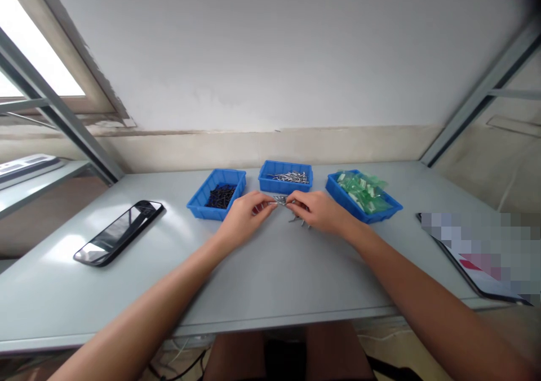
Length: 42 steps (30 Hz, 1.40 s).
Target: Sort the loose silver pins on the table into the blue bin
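Both hands meet at the middle of the pale grey table [270, 268], just in front of three shallow blue plastic trays. The left hand [243, 215] and the right hand [321, 212] are each closed in a fingertip pinch on the same small cluster of silvery metal screws [279, 200], held between them a little above the tabletop. A few more loose silvery screws [301, 221] lie on the table under the right hand's fingers (how many, I can't make out from here).

Behind the hands, the left blue tray of small black screws [217, 195] sits nearest the left hand, the middle blue tray of silver screws [286, 177] is straight behind the pinch, and the right blue tray of green-tinted clear plastic bags [362, 196] stands just beyond the right hand. A black smartphone [120, 231] lies face up well off to the left, and a dark clipboard with blurred papers [477, 257] sits at the right edge.

To my eye the step in hand is sorting or counting out silver screws taken from the middle tray. I'd judge the next move calls for a careful, light grip, separating single pieces without letting the bunch spill, and keeping the loose ones from rolling away.
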{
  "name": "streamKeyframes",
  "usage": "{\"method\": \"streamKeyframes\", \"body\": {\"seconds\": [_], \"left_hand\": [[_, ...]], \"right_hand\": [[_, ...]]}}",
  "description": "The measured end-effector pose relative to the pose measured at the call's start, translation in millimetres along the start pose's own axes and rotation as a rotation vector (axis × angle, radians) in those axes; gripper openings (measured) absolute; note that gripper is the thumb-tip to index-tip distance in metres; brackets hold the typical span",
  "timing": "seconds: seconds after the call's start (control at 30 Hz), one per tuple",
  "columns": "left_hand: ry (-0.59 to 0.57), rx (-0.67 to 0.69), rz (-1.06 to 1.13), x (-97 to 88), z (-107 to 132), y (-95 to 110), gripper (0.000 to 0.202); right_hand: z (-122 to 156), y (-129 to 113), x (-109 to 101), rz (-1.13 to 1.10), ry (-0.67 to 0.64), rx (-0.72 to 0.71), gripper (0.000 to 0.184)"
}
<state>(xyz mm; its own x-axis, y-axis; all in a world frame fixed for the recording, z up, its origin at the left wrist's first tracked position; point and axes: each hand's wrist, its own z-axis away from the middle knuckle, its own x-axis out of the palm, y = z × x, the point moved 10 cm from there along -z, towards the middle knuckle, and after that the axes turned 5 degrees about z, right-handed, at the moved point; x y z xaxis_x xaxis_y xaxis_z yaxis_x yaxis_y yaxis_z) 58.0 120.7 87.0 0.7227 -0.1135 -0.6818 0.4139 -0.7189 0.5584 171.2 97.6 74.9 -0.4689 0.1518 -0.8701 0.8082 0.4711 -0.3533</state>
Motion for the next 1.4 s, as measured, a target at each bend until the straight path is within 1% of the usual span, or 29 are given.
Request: {"method": "streamKeyframes", "body": {"seconds": [0.2, 0.4, 0.53, 0.63, 0.77, 0.87, 0.97, 1.07, 1.13, 1.2, 1.27, 1.33, 1.4], "left_hand": [[0.009, 0.018, -0.015, -2.0, -0.5, 1.4, 0.017], [-0.017, 0.028, -0.022, 0.8, -0.6, 3.8, 0.017], [-0.016, 0.032, -0.031, 0.8, -0.5, 4.4, 0.017], [-0.039, 0.041, -0.032, 3.5, 0.1, 3.8, 0.017], [-0.071, 0.045, -0.041, 7.5, 0.8, 2.3, 0.017], [-0.064, 0.032, -0.027, 6.5, 0.2, 1.3, 0.017], [-0.016, 0.001, 0.026, 0.6, -1.0, 0.6, 0.017], [0.048, -0.036, 0.096, -6.5, -1.0, 0.0, 0.017], [0.060, -0.050, 0.148, -7.4, -0.5, -0.1, 0.016], [0.043, -0.038, 0.193, -4.5, 0.0, 1.3, 0.016], [0.001, 0.003, 0.218, 0.8, 0.4, 5.0, 0.014], [-0.036, 0.047, 0.227, 5.1, 0.8, 8.7, 0.014], [-0.043, 0.058, 0.231, 6.0, 0.8, 9.2, 0.012]], "right_hand": [[0.2, 1.9, -9.3, -0.014, 0.090, 0.004, 0.019], [3.8, -4.2, -19.3, -0.019, 0.179, -0.027, 0.019], [5.8, -7.2, -21.8, -0.032, 0.210, -0.054, 0.020], [6.7, -8.9, -23.6, -0.029, 0.242, -0.071, 0.020], [7.0, -8.9, -24.0, -0.019, 0.256, -0.067, 0.020], [7.2, -9.1, -25.0, -0.020, 0.263, -0.066, 0.019], [6.0, -6.6, -23.4, -0.036, 0.239, -0.042, 0.019], [3.3, -3.7, -15.1, -0.039, 0.165, -0.014, 0.020], [1.5, -5.3, -7.3, -0.036, 0.111, -0.030, 0.019], [0.4, -10.2, 0.5, -0.036, 0.065, -0.075, 0.019], [0.1, -15.3, 6.9, -0.025, 0.030, -0.116, 0.017], [0.1, -18.4, 10.3, -0.007, 0.010, -0.136, 0.017], [0.1, -19.1, 11.1, 0.003, -0.001, -0.138, 0.018]]}}
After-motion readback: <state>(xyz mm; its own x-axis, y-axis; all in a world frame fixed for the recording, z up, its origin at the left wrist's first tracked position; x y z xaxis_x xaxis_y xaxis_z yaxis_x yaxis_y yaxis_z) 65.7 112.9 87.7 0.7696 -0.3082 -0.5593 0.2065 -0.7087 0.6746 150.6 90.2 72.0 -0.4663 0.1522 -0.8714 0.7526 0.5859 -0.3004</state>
